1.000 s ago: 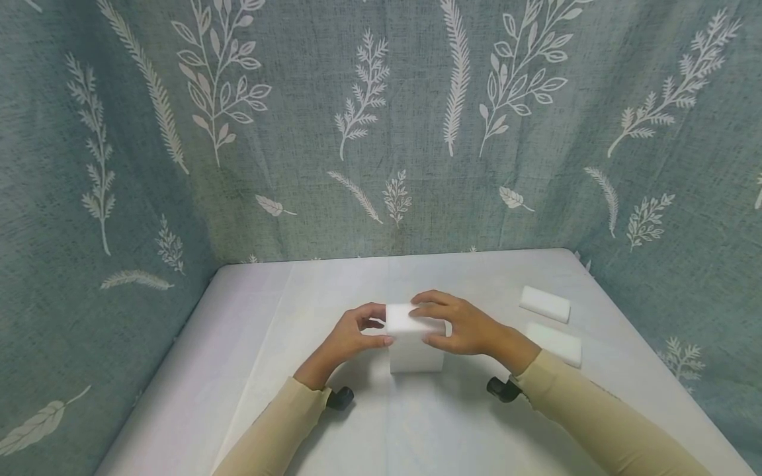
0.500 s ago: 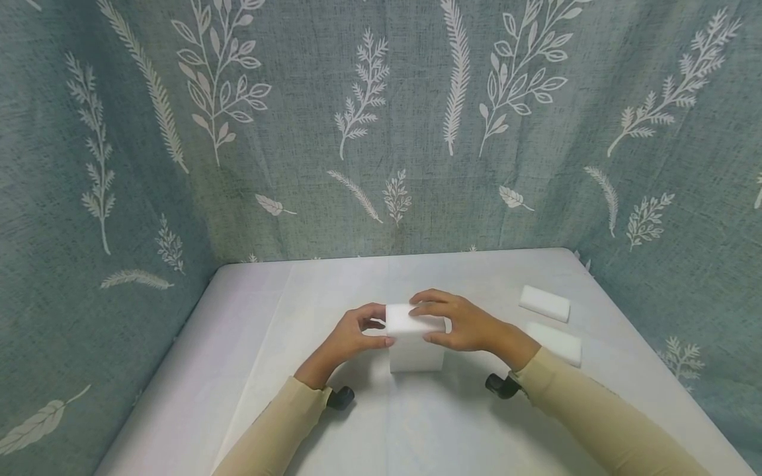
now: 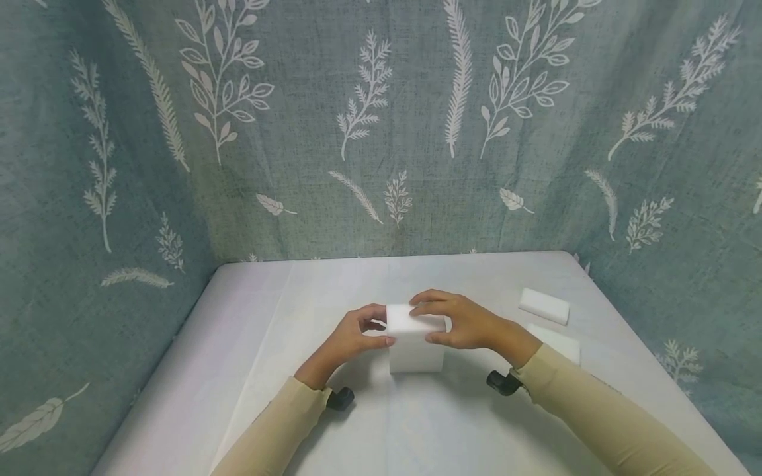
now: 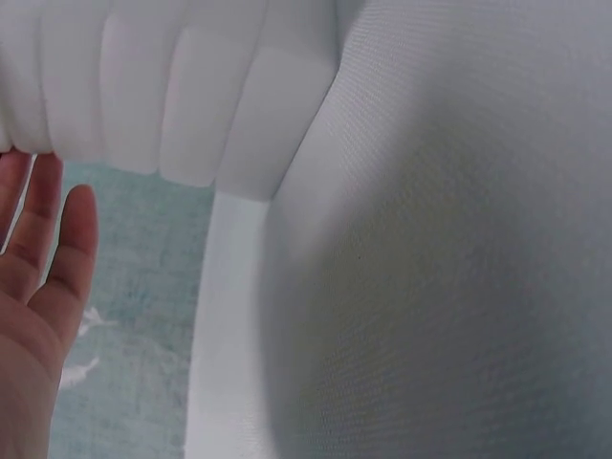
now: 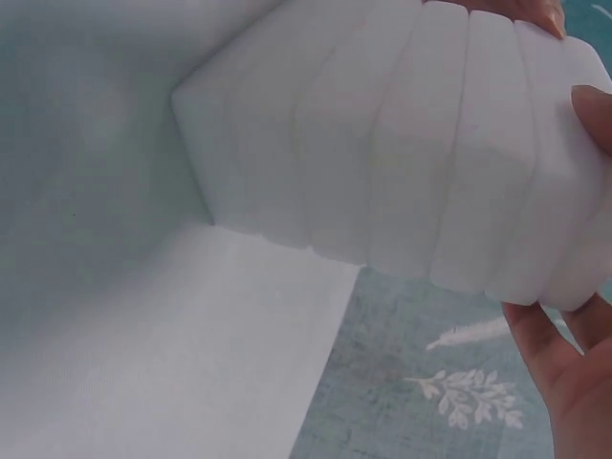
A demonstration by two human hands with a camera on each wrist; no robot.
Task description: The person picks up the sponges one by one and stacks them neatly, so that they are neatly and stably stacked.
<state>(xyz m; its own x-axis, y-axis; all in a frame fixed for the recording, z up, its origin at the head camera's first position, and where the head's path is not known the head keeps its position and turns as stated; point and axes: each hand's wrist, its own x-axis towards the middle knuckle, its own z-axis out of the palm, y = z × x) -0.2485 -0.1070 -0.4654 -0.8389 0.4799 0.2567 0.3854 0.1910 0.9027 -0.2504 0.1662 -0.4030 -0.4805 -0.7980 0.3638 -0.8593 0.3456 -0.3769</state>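
A stack of several white foam sponges (image 3: 417,357) stands upright near the middle of the white table, layer on layer. My left hand (image 3: 356,329) holds its upper left side, thumb at the front corner and fingers behind. From the right, my right hand (image 3: 470,322) grips the top sponge (image 3: 407,319), thumb on the front edge and fingers reaching over its top and far side. The right wrist view shows the layers of the stack (image 5: 411,172) pressed close together. In the left wrist view, fingertips of the left hand (image 4: 43,287) touch the stack near its upper end.
Two loose white sponges lie on the table at the right: one farther back (image 3: 544,306), the other (image 3: 556,342) partly hidden behind the right forearm. A green leaf-patterned curtain (image 3: 369,132) hangs round the table's (image 3: 333,430) back and sides.
The head view has tilted very slightly. Both hands keep almost the same place on the stack, with only a tiny shift of the right thumb.
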